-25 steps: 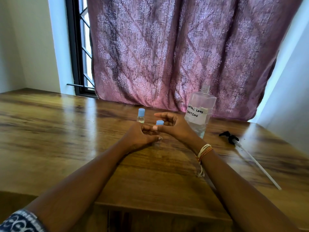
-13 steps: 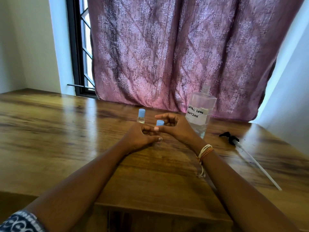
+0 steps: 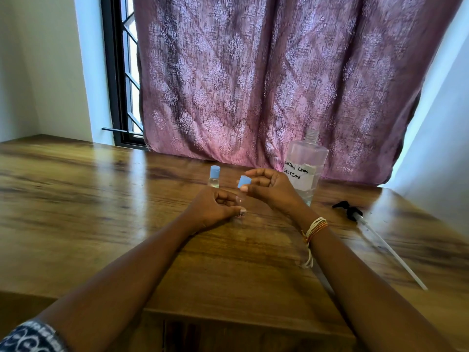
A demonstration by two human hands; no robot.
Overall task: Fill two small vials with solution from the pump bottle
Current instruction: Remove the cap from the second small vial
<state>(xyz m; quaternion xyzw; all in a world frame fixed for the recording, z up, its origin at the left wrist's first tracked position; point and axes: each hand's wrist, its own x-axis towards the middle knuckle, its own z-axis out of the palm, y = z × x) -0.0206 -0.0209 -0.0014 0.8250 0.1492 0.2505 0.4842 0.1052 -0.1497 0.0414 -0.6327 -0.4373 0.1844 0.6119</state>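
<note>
The blue cap (image 3: 244, 181) has just come off: the right hand (image 3: 269, 190) pinches it, tilted, mid-frame, above the vial (image 3: 239, 199) the left hand (image 3: 213, 208) steadies on the tabletop (image 3: 101, 212). Filling looks next.

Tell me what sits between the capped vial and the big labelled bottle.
In the head view, the right hand holding a blue cap sits between the capped vial and the bottle.

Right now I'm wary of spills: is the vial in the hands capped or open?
Open. The right hand holds the blue cap tilted, above the vial the left hand steadies on the table.
</note>
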